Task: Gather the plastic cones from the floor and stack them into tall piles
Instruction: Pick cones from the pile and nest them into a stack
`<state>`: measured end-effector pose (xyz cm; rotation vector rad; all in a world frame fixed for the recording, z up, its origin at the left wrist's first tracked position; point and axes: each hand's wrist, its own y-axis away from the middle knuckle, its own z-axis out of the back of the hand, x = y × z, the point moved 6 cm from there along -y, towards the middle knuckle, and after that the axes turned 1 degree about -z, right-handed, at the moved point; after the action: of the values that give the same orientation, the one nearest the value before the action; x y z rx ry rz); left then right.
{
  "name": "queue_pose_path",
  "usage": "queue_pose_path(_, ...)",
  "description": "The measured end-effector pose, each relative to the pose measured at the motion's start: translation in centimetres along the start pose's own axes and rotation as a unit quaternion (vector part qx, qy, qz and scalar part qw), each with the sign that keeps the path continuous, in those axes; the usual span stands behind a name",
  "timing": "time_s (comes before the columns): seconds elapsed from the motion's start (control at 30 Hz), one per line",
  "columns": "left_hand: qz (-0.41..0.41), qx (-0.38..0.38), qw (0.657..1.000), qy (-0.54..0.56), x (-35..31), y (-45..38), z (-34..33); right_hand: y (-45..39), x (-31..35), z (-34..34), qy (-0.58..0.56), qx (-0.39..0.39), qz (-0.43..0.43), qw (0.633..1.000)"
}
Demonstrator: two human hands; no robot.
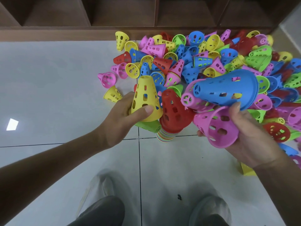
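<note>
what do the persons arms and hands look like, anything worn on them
Both forearms are bare as far as the view shows: no sleeves, gloves, watch, rings or bands are visible. The left hand and right hand are uncovered, with short plain nails on the thumbs. Nothing is marked or attached on either arm.

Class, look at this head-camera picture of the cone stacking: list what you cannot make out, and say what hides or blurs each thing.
- Height of the striped stack: head view looks straight down it, and the red cone on top covers it.
- Right hand fingers: behind the pink cone and blue cone.
- Extent of the loose pile: cut off by the right edge.
- Shoes: blurred.
- Green cone: mostly under the left hand and its yellow cone.
</note>
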<state>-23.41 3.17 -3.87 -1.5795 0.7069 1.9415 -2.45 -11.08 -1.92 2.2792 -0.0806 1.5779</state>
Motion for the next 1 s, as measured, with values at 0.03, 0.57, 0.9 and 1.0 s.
queue_pose_path(0.03,0.005,0.0,1.0,-0.005,0.1,0.1,-0.1,0.2,-0.1,0.2,0.008,0.0,-0.008,1.0)
queue_pose_path(0.57,-0.001,-0.019,0.999,-0.037,-0.3,0.4,0.7,0.3,-1.6,1.5,0.037,-0.033,-0.004,0.999)
queue_pose_path(0.9,-0.016,-0.067,0.986,0.154,-3.3,1.0,1.5,0.9,-0.8,1.4,0.065,-0.07,0.043,0.994)
queue_pose_path(1.0,-0.019,-0.034,0.97,0.24,-5.3,0.9,0.9,1.2,0.0,1.3,0.058,-0.08,0.067,0.993)
